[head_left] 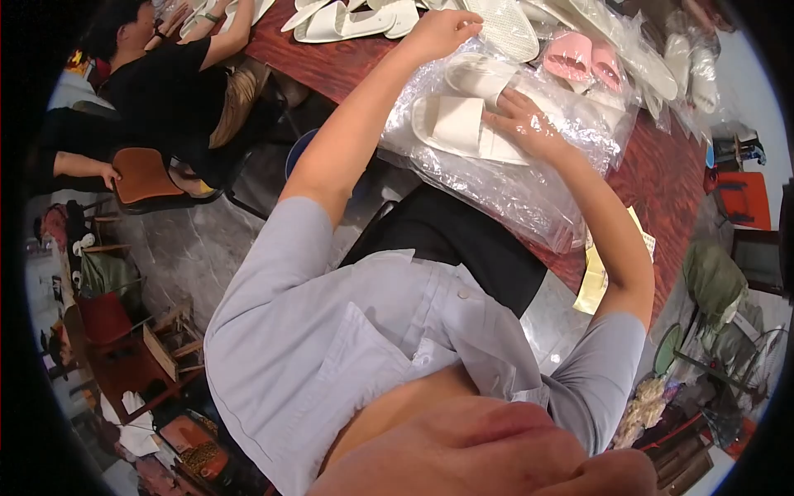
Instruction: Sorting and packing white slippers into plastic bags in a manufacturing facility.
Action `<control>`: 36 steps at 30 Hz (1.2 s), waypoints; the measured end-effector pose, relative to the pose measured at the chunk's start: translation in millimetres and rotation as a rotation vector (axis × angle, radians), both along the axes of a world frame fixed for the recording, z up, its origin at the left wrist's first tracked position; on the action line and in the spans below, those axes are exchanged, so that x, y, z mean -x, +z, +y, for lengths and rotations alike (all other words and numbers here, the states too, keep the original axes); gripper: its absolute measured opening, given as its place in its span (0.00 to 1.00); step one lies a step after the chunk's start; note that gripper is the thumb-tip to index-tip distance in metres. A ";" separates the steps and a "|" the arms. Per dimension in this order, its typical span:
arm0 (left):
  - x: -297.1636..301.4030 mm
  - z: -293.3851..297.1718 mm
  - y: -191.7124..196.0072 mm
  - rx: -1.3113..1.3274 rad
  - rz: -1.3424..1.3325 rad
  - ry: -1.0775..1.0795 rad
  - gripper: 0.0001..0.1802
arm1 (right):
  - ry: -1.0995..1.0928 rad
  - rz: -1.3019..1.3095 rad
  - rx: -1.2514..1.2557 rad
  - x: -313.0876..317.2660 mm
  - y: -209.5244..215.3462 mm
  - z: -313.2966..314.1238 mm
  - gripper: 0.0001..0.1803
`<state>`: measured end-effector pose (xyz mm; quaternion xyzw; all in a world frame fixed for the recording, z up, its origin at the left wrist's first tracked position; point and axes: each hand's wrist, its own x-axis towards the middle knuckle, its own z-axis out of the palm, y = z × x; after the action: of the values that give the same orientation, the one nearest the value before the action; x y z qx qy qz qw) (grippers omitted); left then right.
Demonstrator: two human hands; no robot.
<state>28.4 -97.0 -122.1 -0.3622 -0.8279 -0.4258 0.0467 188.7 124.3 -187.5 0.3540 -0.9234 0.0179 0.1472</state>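
A pair of white slide slippers, one nearer slipper (459, 122) and one farther slipper (480, 76), lies side by side on a stack of clear plastic bags (521, 202) in front of me. My right hand (529, 126) rests over the heel ends of the pair, its fingers apart and laid flat. Beyond the slippers, my left hand (447, 35) is closed in a pinch at the far edge of the plastic. What is between its fingertips is too small to make out. A white sole (506, 30) lies just right of it.
Pink slippers (569, 56) and more wrapped white slippers (637, 58) cover the far right of the red-brown table (670, 178). Yellow paper (594, 281) hangs at its near edge. At the left, a person (165, 91) in black works beside a brown chair (149, 175).
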 end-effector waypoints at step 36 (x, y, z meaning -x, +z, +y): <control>11.6 34.8 -84.6 0.178 0.280 0.419 0.08 | -0.166 -0.183 -0.054 -80.0 34.2 -8.3 0.23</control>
<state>16.7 -62.3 -206.7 -0.2410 -0.9044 -0.2780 0.2160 268.7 116.1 -153.4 0.2772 -0.9592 0.0131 0.0536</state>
